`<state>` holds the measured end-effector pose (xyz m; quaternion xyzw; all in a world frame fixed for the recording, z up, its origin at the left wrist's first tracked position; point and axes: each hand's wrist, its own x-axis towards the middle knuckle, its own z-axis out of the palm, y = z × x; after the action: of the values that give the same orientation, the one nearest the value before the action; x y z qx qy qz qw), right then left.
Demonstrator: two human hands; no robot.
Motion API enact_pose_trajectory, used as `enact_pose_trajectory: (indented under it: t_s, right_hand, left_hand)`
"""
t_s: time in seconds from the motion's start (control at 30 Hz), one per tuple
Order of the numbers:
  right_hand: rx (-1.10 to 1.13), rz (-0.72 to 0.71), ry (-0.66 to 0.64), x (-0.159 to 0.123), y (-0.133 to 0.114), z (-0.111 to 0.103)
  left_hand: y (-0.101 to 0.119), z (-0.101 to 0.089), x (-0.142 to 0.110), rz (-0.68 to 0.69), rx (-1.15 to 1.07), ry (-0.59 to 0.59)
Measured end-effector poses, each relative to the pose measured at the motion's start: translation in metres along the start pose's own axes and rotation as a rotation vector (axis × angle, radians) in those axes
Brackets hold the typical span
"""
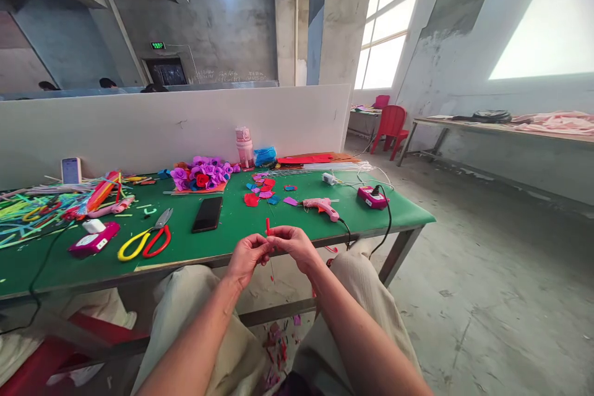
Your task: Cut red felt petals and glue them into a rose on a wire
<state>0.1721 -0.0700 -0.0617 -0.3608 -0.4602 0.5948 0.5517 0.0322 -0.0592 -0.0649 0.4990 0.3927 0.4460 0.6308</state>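
Just off the table's front edge, above my lap, my left hand [247,258] and my right hand [296,247] meet with fingertips pinched together. Between them a narrow red strip [268,226], perhaps paper, stands up from the fingers. A thin wire-like stem [272,268] hangs below, with a bit of red near its end. The fingers hide where strip and stem join. Red, purple and blue paper pieces [251,200] lie on the table ahead, beside a pink hot glue gun [323,206]. To the left are a black phone [207,215] and scissors [149,238] with yellow and red handles.
The green table [180,250] backs onto a white partition [139,130]. Purple paper flowers [203,172], a pink bottle [244,148] and red sheets [306,159] sit along the back. Colourful strips [28,216] pile up left. A pink power box [372,197] trails cords at right.
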Motion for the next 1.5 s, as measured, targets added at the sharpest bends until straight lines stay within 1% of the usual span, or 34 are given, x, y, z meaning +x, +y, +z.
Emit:
enact_pose_trajectory:
  t_s: [0.13, 0.33, 0.53, 0.7, 0.87, 0.9, 0.97, 1.03, 1.1, 1.23, 1.5]
  right_hand:
    - [0.022, 0.017, -0.019, 0.0, -0.001, 0.0]
    - [0.054, 0.026, 0.033, 0.001, -0.002, -0.001]
    - [0.03, 0.001, 0.073, 0.002, -0.002, -0.002]
    - [0.058, 0.044, 0.049, 0.001, -0.006, -0.006]
    - [0.001, 0.049, -0.028, -0.002, -0.005, -0.003]
    - [0.015, 0.047, -0.017, -0.002, -0.005, -0.004]
    - [0.079, 0.042, 0.053, 0.001, -0.004, -0.007]
    - [0.148, 0.041, 0.144, 0.005, -0.005, -0.014]
    - [0.205, 0.05, 0.201, 0.009, -0.007, -0.023]
    - [0.291, 0.089, 0.224, 0.012, -0.011, -0.034]
    - [0.36, 0.124, 0.192, 0.011, -0.01, -0.033]
  left_hand:
    - [0.0, 0.001, -0.001, -0.011, 0.013, -0.021]
    - [-0.002, 0.002, -0.002, -0.02, 0.026, -0.036]
    - [0.001, 0.004, -0.003, -0.028, 0.039, -0.052]
    - [0.001, 0.001, -0.001, -0.027, 0.007, -0.042]
    - [-0.002, 0.0, 0.0, -0.03, 0.005, -0.042]
    - [-0.002, 0.0, 0.0, -0.033, 0.007, -0.047]
    - [0.0, -0.001, 0.0, -0.042, 0.005, -0.053]
    - [0.003, -0.003, 0.0, -0.048, -0.011, -0.046]
    - [0.005, -0.006, 0.001, -0.055, -0.023, -0.034]
    - [0.008, -0.008, 0.0, -0.095, -0.007, -0.049]
    - [0.01, -0.003, -0.003, -0.157, -0.01, -0.072]
